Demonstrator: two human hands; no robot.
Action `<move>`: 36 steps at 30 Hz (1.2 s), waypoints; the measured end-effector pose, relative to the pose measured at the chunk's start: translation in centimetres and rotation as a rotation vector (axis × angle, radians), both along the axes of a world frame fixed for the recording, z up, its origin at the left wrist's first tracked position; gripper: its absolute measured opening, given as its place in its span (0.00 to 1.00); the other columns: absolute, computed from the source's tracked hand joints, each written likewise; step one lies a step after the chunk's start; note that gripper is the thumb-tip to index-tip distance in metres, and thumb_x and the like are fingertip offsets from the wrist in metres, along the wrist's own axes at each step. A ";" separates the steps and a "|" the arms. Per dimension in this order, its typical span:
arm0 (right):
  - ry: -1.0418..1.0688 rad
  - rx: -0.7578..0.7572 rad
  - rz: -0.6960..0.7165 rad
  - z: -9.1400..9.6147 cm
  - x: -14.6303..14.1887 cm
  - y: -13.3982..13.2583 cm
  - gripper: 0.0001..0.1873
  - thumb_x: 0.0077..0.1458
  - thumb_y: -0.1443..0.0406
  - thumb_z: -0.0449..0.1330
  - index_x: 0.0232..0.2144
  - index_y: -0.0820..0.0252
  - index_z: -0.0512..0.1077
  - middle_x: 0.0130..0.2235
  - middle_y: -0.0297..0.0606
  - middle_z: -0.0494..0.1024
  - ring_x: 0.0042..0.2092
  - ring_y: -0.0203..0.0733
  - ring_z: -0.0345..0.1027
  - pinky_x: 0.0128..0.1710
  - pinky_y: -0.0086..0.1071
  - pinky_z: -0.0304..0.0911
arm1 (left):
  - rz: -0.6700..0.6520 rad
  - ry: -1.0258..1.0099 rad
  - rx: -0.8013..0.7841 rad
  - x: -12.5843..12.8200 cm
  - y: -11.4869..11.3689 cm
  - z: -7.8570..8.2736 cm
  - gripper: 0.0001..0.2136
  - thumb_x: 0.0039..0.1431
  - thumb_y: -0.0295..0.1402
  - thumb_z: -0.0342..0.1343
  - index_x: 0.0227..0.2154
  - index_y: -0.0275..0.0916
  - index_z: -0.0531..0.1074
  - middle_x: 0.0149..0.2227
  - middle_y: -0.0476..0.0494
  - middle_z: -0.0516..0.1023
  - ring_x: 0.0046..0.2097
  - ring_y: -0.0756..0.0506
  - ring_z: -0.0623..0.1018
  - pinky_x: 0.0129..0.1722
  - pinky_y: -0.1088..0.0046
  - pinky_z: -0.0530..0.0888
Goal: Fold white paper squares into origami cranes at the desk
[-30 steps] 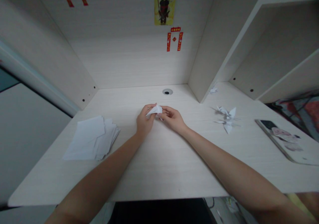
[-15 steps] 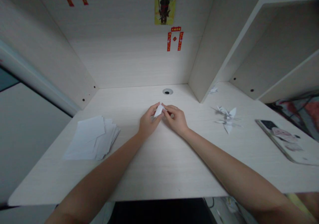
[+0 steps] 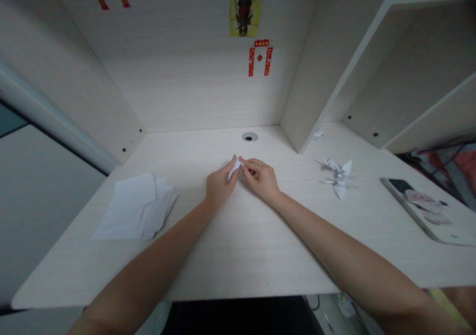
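A small piece of folded white paper (image 3: 234, 168) is held up over the middle of the desk, between both hands. My left hand (image 3: 220, 182) pinches it from the left, thumb in front and fingers behind. From the right, my right hand (image 3: 262, 177) pinches the paper's upper right edge between thumb and forefinger, and a ring shows on one finger. Fingers cover part of the paper, so its full shape is hidden. Off to the right lie white folded paper cranes (image 3: 337, 173), close together on the desk.
A stack of white paper sheets (image 3: 136, 208) lies on the left of the desk (image 3: 238, 255). A phone (image 3: 424, 208) rests at the right. Behind my hands is a round cable hole (image 3: 250, 137). An upright panel (image 3: 303, 77) rises at the right rear, with another white folded paper (image 3: 318, 134) beside it.
My left hand has shifted slightly left and down, and the folded paper has turned, showing a narrower face. My right hand stays almost in place, still pinching the paper.
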State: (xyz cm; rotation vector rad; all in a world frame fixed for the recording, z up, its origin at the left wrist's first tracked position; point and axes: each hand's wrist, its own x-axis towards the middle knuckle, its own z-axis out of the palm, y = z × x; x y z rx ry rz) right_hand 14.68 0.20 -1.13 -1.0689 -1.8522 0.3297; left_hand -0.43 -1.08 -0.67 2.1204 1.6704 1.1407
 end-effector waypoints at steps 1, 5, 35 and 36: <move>-0.008 -0.005 -0.008 0.0 0.0 0.0 0.17 0.59 0.62 0.51 0.48 0.55 0.72 0.36 0.37 0.77 0.30 0.35 0.67 0.32 0.29 0.63 | 0.013 0.038 -0.004 0.0 -0.1 0.1 0.20 0.59 0.38 0.51 0.55 0.43 0.66 0.32 0.50 0.81 0.25 0.53 0.74 0.30 0.80 0.70; -0.038 -0.015 -0.027 0.1 0.0 -0.1 0.18 0.59 0.61 0.51 0.49 0.54 0.72 0.33 0.36 0.77 0.29 0.35 0.67 0.31 0.28 0.63 | 0.018 0.155 -0.008 0.1 -0.2 0.5 0.20 0.61 0.36 0.48 0.56 0.42 0.64 0.27 0.51 0.78 0.20 0.55 0.66 0.24 0.80 0.63; 0.022 -0.107 -0.110 0.4 0.0 -0.5 0.16 0.57 0.61 0.52 0.47 0.50 0.71 0.32 0.33 0.80 0.33 0.37 0.75 0.34 0.28 0.67 | 0.111 0.182 0.059 0.1 -0.2 0.3 0.19 0.59 0.43 0.51 0.52 0.46 0.69 0.31 0.45 0.81 0.31 0.49 0.76 0.31 0.77 0.67; 0.016 -0.105 -0.116 0.4 0.0 -0.5 0.16 0.57 0.61 0.52 0.46 0.50 0.72 0.32 0.33 0.80 0.33 0.38 0.75 0.34 0.28 0.67 | 0.106 0.180 0.068 0.1 -0.2 0.2 0.19 0.59 0.43 0.51 0.52 0.46 0.69 0.32 0.45 0.81 0.32 0.49 0.76 0.32 0.77 0.67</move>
